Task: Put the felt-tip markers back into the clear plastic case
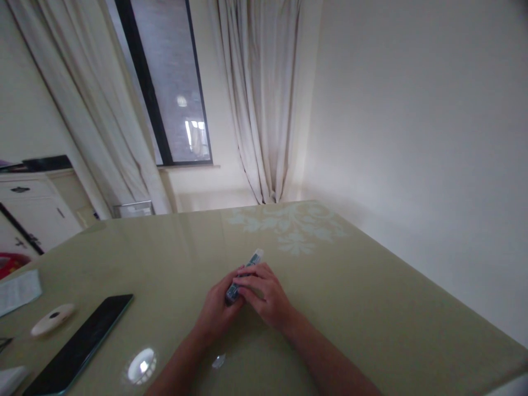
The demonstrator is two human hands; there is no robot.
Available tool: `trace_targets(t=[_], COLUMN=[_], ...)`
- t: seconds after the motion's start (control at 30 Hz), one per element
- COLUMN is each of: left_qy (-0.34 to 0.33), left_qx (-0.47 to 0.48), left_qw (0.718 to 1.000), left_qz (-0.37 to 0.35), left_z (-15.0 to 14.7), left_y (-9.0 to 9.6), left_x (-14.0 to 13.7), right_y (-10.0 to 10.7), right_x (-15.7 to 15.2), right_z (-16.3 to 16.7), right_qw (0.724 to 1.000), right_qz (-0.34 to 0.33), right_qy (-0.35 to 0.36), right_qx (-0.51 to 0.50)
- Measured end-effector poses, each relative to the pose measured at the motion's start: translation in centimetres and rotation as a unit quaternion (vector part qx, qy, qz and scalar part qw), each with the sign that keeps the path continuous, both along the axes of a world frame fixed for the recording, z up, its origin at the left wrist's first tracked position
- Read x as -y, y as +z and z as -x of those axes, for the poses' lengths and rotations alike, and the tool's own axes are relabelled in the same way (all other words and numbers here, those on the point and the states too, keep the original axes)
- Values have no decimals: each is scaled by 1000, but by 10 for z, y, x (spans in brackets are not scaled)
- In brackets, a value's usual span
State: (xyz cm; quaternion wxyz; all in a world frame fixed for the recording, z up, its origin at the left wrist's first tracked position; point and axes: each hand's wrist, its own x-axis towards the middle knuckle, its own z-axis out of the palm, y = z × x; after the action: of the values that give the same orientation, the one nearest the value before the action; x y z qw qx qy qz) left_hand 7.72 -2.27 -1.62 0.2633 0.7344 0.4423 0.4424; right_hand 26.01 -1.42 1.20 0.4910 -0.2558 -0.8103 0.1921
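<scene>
Two bare hands are meeting over the middle of a pale green counter (371,308), and both are gripping one small slim tube (254,258). The left hand (219,308) is curling around it from the left and below; the right hand (266,291) is laying its fingers across it from the right, its thumb near the lower end. The tube's long axis is running diagonally: the pale, clear-looking end is pointing away from the person and to the right, while the dark, printed end is pointing back toward the person and to the left. The tube is sitting between the hands, its far end poking out beyond the fingers; its middle is partly hiding behind them.

Nearer the person, a small clear scrap (218,361) is lying between the forearms. Left of the left forearm, a shiny round object (141,366) is resting, then a long black slab (82,344) and a cream oval object (53,319) with a dark spot. Beyond the counter, pale curtains (264,99) are framing a window (171,82).
</scene>
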Motion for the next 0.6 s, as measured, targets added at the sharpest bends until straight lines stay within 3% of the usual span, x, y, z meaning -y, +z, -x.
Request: trace_targets(t=[0.4,0.6], left_qy=[-38,-80], left_qx=[16,77], left_qw=[999,989], left_qz=[19,100], left_z=[-8,2], left_y=[14,19], left_x=[3,3], right_y=[-4,3], right_x=[-10,-14], right_z=[-5,-19], right_qw=[996,986], right_qz=[-94,-54], right_qy=[-10,-151], right_qx=[7,-45])
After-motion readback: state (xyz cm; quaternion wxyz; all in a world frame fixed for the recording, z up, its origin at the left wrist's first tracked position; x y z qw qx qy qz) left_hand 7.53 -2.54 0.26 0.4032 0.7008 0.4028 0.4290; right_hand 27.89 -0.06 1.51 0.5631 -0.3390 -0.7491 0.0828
